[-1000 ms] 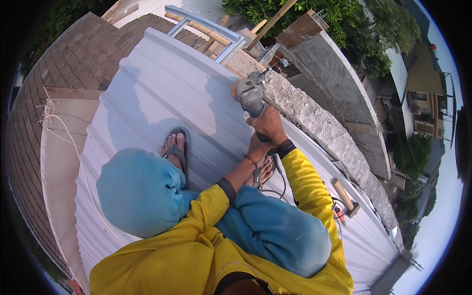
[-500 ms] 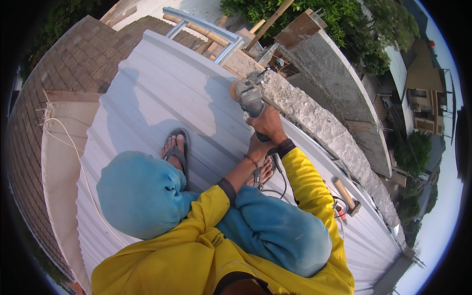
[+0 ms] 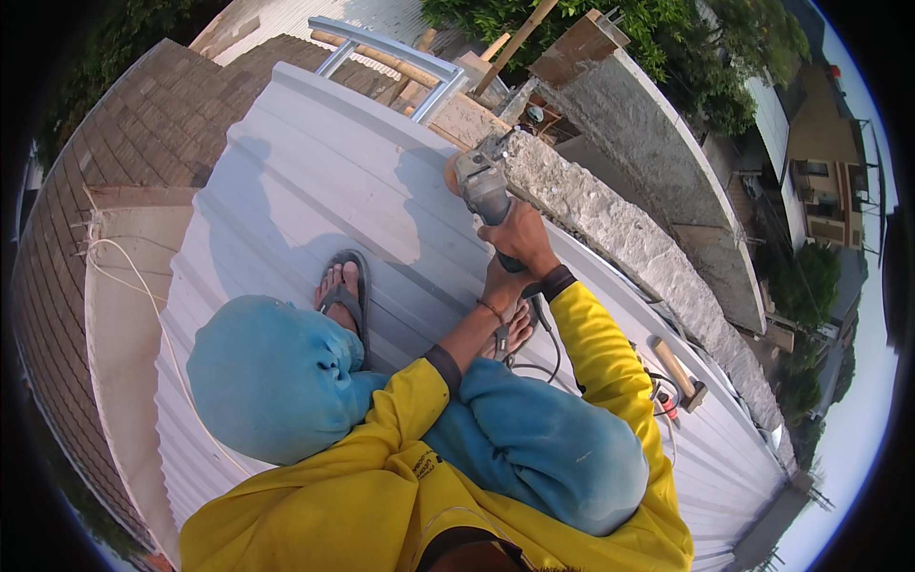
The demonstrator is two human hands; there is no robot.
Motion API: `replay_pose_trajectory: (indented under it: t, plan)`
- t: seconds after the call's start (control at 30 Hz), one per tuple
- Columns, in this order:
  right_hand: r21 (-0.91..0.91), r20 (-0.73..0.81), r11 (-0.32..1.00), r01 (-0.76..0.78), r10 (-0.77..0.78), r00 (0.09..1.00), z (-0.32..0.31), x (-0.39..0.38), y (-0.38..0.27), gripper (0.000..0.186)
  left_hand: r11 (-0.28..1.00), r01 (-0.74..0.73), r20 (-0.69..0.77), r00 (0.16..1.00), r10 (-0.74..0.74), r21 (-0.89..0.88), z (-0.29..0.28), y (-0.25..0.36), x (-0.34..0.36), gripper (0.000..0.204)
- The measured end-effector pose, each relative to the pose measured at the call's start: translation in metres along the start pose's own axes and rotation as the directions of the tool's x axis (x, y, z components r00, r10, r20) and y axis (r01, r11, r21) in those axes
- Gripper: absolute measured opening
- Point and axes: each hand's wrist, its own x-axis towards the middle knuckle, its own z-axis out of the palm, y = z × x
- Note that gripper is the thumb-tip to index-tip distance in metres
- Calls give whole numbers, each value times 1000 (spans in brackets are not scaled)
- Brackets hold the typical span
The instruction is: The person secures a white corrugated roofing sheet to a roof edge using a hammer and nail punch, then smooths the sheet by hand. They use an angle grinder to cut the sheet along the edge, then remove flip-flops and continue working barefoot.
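Note:
An angle grinder [image 3: 484,189] with a grey, worn head is held over the far right edge of the pale corrugated metal sheet [image 3: 334,143]. Its tan disc [image 3: 451,175] lies at the left of the head, near the sheet's surface; whether it touches cannot be told. My right hand [image 3: 522,238] wraps round the grinder's dark body. Just behind it, my left hand [image 3: 502,286] closes round the rear end, partly hidden by the right hand and wrist. A black cord [image 3: 553,353] curves down from the rear beside my right foot.
A rough concrete wall top [image 3: 610,224] runs along the sheet's right edge. A hammer [image 3: 679,374] with a wooden handle lies on the sheet at the right. Metal framing [image 3: 386,43] stands beyond the far edge. A brown tiled roof [image 3: 105,133] and a pale cable [image 3: 143,286] are at the left.
The view has shifted slightly. Both hands keep their hold on the grinder, which stays at nearly the same place by the wall.

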Motion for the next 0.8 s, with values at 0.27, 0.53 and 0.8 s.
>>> replay_pose_trajectory:
  t: [0.27,0.53,0.8]
  plan:
    - [-24,-57,999,22,-23,998,6,4,5,58,999,49,-10,999,-49,-18,-1,3,0,65]
    - [-22,12,1000,12,-12,1000,3,3,8,59,995,78,22,997,-76,-62,1,-8,0,68]
    - [-26,-56,999,35,-36,998,4,3,6,59,995,85,5,996,-85,-55,1,-7,4,71]
